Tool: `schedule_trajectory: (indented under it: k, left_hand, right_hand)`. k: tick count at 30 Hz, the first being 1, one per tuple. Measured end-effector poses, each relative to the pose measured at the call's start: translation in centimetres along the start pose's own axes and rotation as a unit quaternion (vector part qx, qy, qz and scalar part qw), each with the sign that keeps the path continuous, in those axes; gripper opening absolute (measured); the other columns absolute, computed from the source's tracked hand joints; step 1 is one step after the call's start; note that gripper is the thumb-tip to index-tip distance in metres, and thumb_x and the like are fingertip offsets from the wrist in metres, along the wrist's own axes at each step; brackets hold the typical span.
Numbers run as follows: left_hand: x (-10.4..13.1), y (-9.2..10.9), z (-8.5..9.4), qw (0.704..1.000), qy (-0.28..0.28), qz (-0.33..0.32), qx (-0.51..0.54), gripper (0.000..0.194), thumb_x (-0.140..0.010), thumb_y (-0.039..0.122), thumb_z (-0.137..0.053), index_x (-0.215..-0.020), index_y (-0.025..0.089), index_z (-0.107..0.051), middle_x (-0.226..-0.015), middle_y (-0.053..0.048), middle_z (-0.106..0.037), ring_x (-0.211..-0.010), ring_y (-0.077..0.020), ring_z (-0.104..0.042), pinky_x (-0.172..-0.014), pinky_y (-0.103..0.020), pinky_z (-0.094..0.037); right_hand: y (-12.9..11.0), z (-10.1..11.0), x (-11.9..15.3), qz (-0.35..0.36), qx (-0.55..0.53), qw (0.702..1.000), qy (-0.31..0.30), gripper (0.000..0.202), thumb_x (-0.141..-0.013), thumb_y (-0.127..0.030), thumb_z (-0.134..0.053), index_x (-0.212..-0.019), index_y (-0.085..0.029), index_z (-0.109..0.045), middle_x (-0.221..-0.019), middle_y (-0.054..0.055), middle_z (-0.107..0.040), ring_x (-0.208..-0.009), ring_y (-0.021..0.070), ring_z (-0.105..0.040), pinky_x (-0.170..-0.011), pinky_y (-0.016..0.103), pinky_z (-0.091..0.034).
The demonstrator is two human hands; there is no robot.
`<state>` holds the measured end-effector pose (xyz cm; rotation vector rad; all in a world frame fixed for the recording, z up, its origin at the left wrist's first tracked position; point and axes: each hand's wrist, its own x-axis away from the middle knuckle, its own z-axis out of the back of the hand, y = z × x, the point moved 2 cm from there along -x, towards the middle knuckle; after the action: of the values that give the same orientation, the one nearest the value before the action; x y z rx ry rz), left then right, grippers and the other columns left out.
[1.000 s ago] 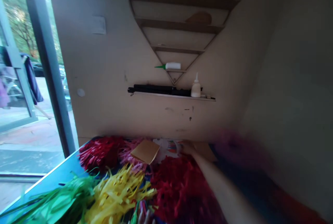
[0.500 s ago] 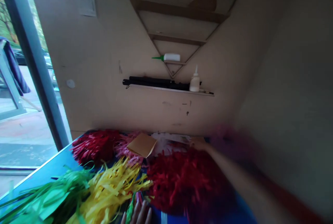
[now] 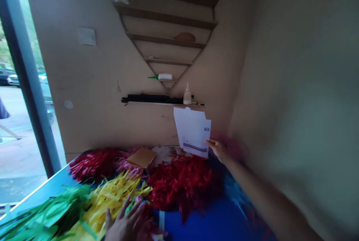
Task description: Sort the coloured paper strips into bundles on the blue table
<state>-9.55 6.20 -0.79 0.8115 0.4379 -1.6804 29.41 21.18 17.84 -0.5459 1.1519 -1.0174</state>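
A white printed sheet of paper (image 3: 193,130) stands raised above the back of the table. At its lower right edge, my right hand (image 3: 218,150) pinches it between thumb and fingers. Just in front lies a big heap of red paper strips (image 3: 182,183). My left hand (image 3: 126,220) rests with fingers spread at the front, beside a pile of yellow strips (image 3: 112,196). Small green and dark red scraps (image 3: 148,220) show by its fingertips; whether it touches them I cannot tell.
Green strips (image 3: 56,211) cover the blue table's (image 3: 207,222) left side. A second red heap (image 3: 95,164), pink strips (image 3: 127,162) and a brown folded paper (image 3: 142,157) lie at the back. On the wall are a narrow ledge with a glue bottle (image 3: 187,96) and triangular shelves (image 3: 168,40).
My right hand has lifted the white sheet up from behind the red heap. My left hand has come further into view. The view has tilted up and shifted right.
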Motion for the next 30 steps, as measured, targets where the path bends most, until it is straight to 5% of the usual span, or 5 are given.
schedule_trajectory:
  k: [6, 13, 16, 20, 30]
  left_hand:
    - [-1.0, 6.3, 8.7, 0.966, 0.019, 0.069, 0.250, 0.034, -0.083, 0.043, -0.063, -0.116, 0.035, -0.068, -0.122, -0.003, -0.070, -0.115, -0.0282, -0.062, -0.109, -0.051, -0.036]
    - [-0.7, 14.4, 13.0, 0.618, -0.076, 0.393, 0.677, 0.088, -0.059, 0.046, -0.085, -0.134, 0.018, -0.050, -0.104, -0.011, -0.075, -0.098, -0.0297, -0.070, -0.080, -0.036, -0.057]
    - [0.1, 15.3, 12.3, 0.546, -0.137, 0.460, 0.687, 0.069, -0.050, 0.044, -0.089, -0.107, 0.011, -0.067, -0.081, -0.010, -0.077, -0.075, -0.0274, -0.073, -0.068, -0.033, -0.057]
    - [1.1, 16.4, 11.3, 0.545, -0.148, 0.463, 0.683, 0.046, -0.055, 0.042, -0.088, -0.085, 0.011, -0.073, -0.072, -0.008, -0.076, -0.065, -0.0221, -0.072, -0.062, -0.028, -0.054]
    - [1.6, 18.5, 11.9, 0.485, -0.220, 0.443, 0.721, 0.040, -0.056, 0.037, -0.089, -0.084, 0.013, -0.075, -0.070, -0.007, -0.076, -0.061, -0.0183, -0.069, -0.063, -0.026, -0.054]
  right_hand:
    - [-5.6, 1.7, 17.9, -0.045, -0.052, 0.997, 0.033, 0.048, -0.085, -0.062, -0.057, -0.099, -0.019, -0.073, -0.086, 0.007, -0.075, -0.078, 0.0252, -0.069, -0.071, 0.034, -0.055]
    - [-3.5, -4.2, 35.4, -0.193, -0.155, 0.968, -0.050, 0.050, -0.076, -0.070, -0.061, -0.096, -0.026, -0.076, -0.092, 0.008, -0.076, -0.090, 0.0315, -0.070, -0.083, 0.044, -0.057]
    - [-2.1, -4.9, 36.9, -0.183, -0.093, 0.979, 0.008, 0.043, -0.079, -0.065, -0.062, -0.091, -0.025, -0.075, -0.087, 0.008, -0.075, -0.083, 0.0308, -0.070, -0.074, 0.042, -0.059]
    - [-4.2, -4.2, 35.0, 0.027, 0.094, 0.982, 0.162, 0.027, -0.085, -0.040, -0.066, -0.109, -0.026, -0.069, -0.100, 0.009, -0.072, -0.094, 0.0292, -0.067, -0.079, 0.043, -0.057]
    - [-9.7, -8.0, 28.6, 0.196, 0.152, 0.967, 0.048, 0.020, -0.091, -0.026, -0.063, -0.110, -0.026, -0.064, -0.100, 0.007, -0.067, -0.094, 0.0232, -0.063, -0.090, 0.042, -0.050]
